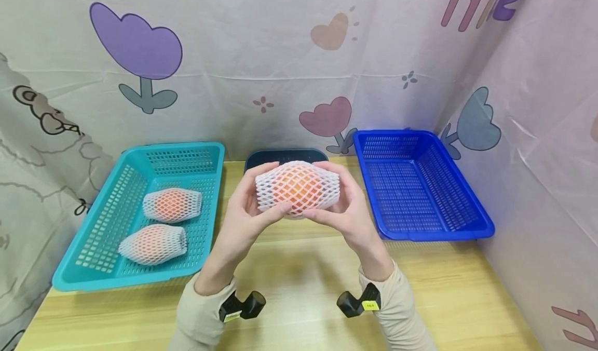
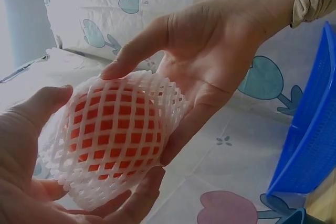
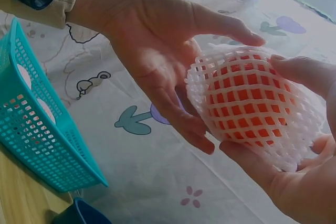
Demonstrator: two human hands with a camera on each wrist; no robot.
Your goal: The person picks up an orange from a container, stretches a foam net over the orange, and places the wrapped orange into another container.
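Observation:
In the head view both hands hold up an orange-coloured round fruit (image 1: 299, 187) wrapped in a white foam net, with the net's ends sticking out to either side. My left hand (image 1: 241, 205) grips the left end, its thumb over the near face and its fingers behind. Opposite it, my right hand (image 1: 351, 205) grips the right end in the same way. The left wrist view shows the netted fruit (image 2: 115, 129) close up between both hands. In the right wrist view the thumbs lie along the upper side of the fruit (image 3: 252, 103).
To the left, a teal basket (image 1: 65, 277) holds two more netted fruits (image 1: 172, 205). At the right stands a blue basket (image 1: 392, 195). A dark container (image 1: 286, 154) sits behind the hands, partly hidden. Printed cloth (image 1: 224, 39) hangs round the wooden table (image 1: 294, 268).

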